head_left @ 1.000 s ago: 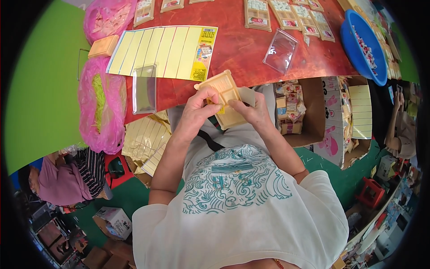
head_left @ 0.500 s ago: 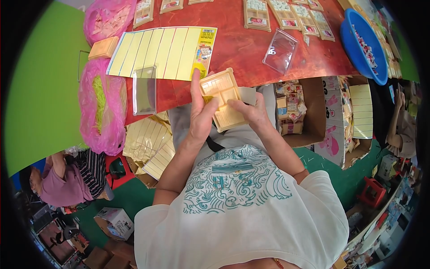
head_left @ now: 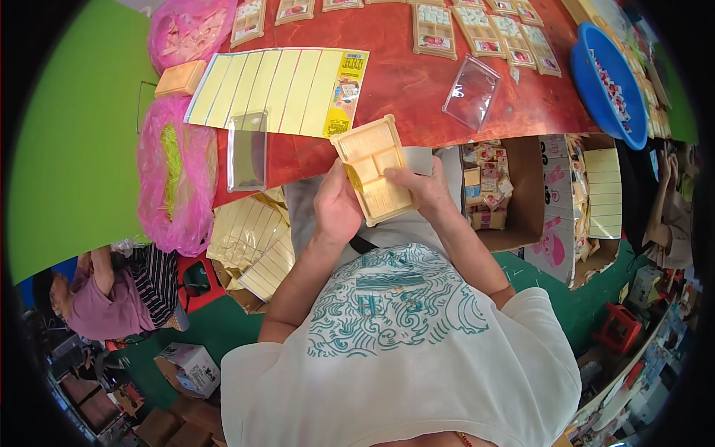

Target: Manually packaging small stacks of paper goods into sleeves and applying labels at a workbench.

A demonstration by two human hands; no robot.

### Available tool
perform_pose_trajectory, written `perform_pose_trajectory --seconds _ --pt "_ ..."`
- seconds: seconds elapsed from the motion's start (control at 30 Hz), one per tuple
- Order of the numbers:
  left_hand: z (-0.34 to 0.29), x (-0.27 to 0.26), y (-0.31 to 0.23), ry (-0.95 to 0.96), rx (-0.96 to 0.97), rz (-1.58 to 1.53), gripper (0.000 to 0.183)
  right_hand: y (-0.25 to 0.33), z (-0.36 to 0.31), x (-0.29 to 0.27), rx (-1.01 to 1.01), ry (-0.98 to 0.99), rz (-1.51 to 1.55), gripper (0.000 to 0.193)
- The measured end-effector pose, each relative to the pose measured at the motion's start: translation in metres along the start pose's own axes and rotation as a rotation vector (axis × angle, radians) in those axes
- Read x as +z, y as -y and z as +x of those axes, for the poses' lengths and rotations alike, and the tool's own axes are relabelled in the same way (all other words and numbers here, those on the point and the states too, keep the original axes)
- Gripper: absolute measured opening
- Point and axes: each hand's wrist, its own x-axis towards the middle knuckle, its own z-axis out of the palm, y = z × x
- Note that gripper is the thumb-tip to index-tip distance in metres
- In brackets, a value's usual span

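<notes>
Between my hands, above my lap and just off the table's near edge, a cream plastic tray (head_left: 376, 167) with several compartments is tilted upright. My left hand (head_left: 337, 208) grips its left edge, with the fingers mostly hidden behind it. My right hand (head_left: 430, 192) is closed on the right side, thumb pressed on the tray's face. A pale flat piece (head_left: 419, 160) sticks out beside my right fingers; what it is I cannot make out. A yellow patch shows along the tray's left side. Past the tray lies a pale yellow label sheet (head_left: 261, 89) with a printed end strip.
Clear plastic lids (head_left: 247, 153) (head_left: 472, 91) lie on the red table (head_left: 402, 82). Filled trays (head_left: 434, 33) line its far side. A blue basin (head_left: 588, 82) stands right, pink bags (head_left: 153, 201) left. Cartons (head_left: 527, 194) of packets sit below the edge. Another person (head_left: 112, 294) is at left.
My left thumb has slid off the tray's face toward its left edge. The tray has turned slightly, and the whole view has shifted a little.
</notes>
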Motion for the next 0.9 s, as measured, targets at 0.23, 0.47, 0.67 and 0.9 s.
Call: perform_pose_trajectory --seconds 0.23,0.47,0.67,0.9 --pt "0.002 0.008 0.005 -0.104 0.176 0.381 0.039 -0.002 -0.001 0.002 -0.010 -0.010 -0.069 0.030" --pt "0.003 0.009 0.008 -0.146 0.176 0.429 0.036 -0.006 -0.001 -0.001 -0.055 -0.005 -0.131 0.027" --pt "0.003 0.006 0.009 -0.150 0.199 0.621 0.033 -0.009 0.000 0.001 -0.109 0.004 -0.154 0.028" --pt "0.008 0.001 0.007 -0.151 0.045 0.367 0.035 -0.011 -0.001 -0.001 -0.108 0.002 -0.196 0.028"
